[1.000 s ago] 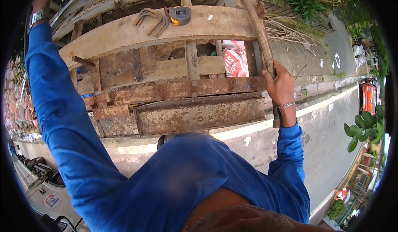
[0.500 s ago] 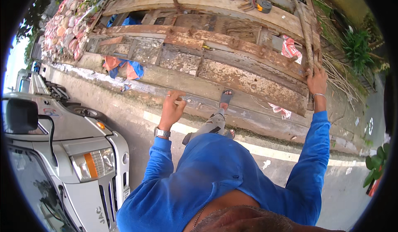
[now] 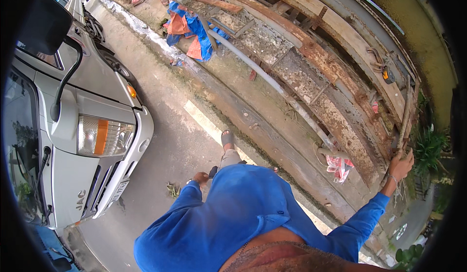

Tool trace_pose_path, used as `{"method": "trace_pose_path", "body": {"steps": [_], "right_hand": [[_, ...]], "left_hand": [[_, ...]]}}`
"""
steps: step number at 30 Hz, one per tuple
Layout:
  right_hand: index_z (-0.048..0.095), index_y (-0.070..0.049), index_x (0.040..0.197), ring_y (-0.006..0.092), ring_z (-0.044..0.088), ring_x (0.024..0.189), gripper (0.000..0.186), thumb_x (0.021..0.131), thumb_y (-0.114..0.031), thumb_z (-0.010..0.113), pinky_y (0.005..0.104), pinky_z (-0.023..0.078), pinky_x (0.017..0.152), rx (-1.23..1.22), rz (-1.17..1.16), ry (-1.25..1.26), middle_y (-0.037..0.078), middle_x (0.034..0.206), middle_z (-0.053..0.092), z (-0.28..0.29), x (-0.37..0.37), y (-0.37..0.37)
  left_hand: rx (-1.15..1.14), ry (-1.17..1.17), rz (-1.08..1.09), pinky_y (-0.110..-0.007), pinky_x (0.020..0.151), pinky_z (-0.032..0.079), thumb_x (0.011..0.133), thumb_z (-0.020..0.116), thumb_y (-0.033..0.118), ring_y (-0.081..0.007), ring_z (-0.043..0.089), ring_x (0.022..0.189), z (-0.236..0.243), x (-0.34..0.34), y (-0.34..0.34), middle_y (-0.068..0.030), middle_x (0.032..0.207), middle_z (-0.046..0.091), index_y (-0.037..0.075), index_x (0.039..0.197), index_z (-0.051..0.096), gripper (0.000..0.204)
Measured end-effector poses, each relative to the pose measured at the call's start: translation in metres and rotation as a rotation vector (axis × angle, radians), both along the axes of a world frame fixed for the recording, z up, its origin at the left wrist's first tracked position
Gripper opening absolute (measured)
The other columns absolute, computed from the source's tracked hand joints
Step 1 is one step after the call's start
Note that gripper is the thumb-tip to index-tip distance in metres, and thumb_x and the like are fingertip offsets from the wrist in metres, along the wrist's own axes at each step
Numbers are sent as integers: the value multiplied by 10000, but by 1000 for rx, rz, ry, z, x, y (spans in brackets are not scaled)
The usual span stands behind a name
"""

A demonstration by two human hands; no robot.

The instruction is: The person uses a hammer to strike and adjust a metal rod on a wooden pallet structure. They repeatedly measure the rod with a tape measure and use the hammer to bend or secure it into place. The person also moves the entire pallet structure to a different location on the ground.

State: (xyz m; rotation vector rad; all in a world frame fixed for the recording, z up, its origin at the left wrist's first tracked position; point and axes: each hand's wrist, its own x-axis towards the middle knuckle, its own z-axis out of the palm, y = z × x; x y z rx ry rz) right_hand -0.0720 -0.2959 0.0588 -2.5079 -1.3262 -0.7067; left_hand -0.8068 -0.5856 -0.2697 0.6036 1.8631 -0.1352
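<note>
My left hand (image 3: 200, 177) is low beside my left hip, its fingers curled next to a dark object (image 3: 213, 171) at my trousers. Whether it holds that object is hidden. Out to the right, my right hand (image 3: 401, 166) is closed around the near end of a rough wooden stick (image 3: 405, 114), at the corner of a stack of worn planks and rusty metal forms. A yellow-and-black tape measure (image 3: 387, 75) lies on a long wooden plank (image 3: 357, 50) of the stack, beside a rusty clamp-like piece (image 3: 374, 58).
A white truck (image 3: 104, 150) stands close on my left. A grey pipe (image 3: 277, 84) leans along the stack's near side. Blue and orange sheeting (image 3: 197, 31) and a red-and-white bag (image 3: 339, 167) lie by the curb (image 3: 243, 116). Greenish water (image 3: 423, 43) lies beyond the stack.
My left hand has dropped from in front of me to my hip, its fingers curling. My view has turned, and the stack now slants down to the right. My right hand stays at the stack's corner.
</note>
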Motion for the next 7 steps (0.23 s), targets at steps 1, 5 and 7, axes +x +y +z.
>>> {"method": "trace_pose_path", "body": {"steps": [1, 5, 7], "right_hand": [[532, -94, 1404, 398, 498, 1249, 504, 939, -265, 625, 492, 425, 1021, 119, 105, -42, 207, 1383, 505, 12, -38, 3], [616, -65, 1301, 317, 584, 1152, 388, 924, -154, 645, 422, 457, 983, 224, 527, 379, 173, 1272, 575, -15, -238, 24], [620, -85, 1297, 284, 603, 1127, 383, 923, -152, 666, 405, 461, 980, 95, 662, 665, 151, 1279, 582, -49, -325, 29]], "left_hand": [[63, -6, -22, -390, 624, 573, 846, 651, 308, -228, 706, 752, -1, -4, 2, -95, 865, 722, 94, 1055, 709, 305], [236, -159, 60, -364, 803, 548, 757, 781, 310, -251, 706, 878, -33, -68, 18, -113, 966, 741, 80, 1119, 697, 438], [464, -168, -75, -411, 837, 541, 847, 728, 273, -288, 711, 964, -58, -111, 40, -177, 1070, 729, 97, 1145, 691, 348]]}}
